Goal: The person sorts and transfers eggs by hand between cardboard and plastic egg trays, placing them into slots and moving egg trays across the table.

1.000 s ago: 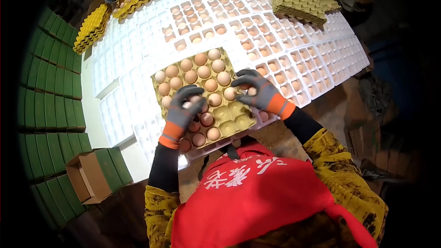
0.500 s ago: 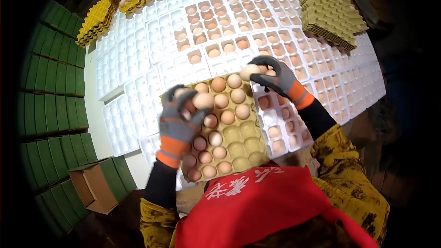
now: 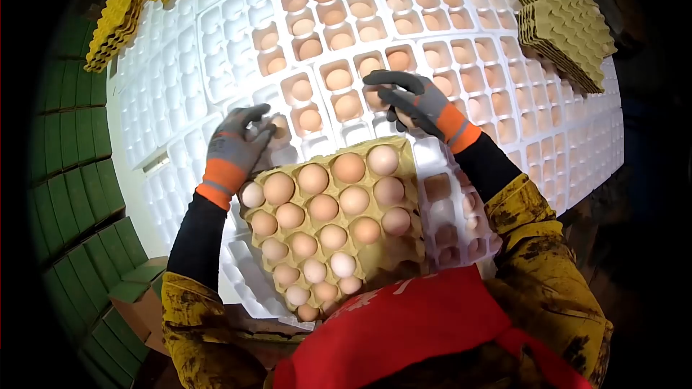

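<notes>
As eggs (image 3: 279,127) are seemingly set into white trays (image 3: 290,154), the left hand (image 3: 239,140) at eleven o'clock and right hand (image 3: 424,106) at one are half-curled, holds unclear; gentle release is needed.

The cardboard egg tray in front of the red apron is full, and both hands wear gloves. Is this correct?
The cardboard egg tray is not full: the head view shows empty cells at its lower right. The rest is correct.
</notes>
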A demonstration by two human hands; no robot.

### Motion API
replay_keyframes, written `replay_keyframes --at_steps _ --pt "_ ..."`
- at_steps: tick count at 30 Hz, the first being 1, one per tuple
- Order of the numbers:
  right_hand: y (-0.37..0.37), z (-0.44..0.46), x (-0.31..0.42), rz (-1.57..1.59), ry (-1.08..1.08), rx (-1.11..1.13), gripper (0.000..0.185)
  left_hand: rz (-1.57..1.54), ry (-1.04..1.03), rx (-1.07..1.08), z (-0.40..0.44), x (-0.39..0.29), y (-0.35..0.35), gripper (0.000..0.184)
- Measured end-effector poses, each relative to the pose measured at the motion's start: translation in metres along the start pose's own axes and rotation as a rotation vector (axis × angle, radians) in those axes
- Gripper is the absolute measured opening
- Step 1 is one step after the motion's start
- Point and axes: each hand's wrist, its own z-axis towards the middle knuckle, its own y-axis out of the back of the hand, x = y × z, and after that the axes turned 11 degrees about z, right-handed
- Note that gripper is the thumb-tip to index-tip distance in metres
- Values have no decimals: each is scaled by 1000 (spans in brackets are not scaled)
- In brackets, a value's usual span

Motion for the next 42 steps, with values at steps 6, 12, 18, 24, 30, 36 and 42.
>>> replay_keyframes --at_steps 6,12,18,24,30,36,42 --pt "11 6 -30 -189 624 -319 33 -391 -31 -151 29 25 -11 40" --pt "7 -39 -5 -263 587 -332 33 -217 -108 -107 17 -5 16 38" --pt "-32 -161 34 -206 281 -143 29 -220 4 -95 -129 -56 67 37" --pt "-83 -191 -5 -969 434 19 52 208 -418 -87 -186 -145 20 45" --pt "-67 -200 2 569 137 -164 41 344 -381 -2 -156 -160 -40 42" --pt "-85 -169 14 -797 387 -230 44 -905 70 -13 -164 -137 -9 34" --pt "-66 -154 -1 -538 460 -213 54 561 -233 36 -114 -157 -33 41"
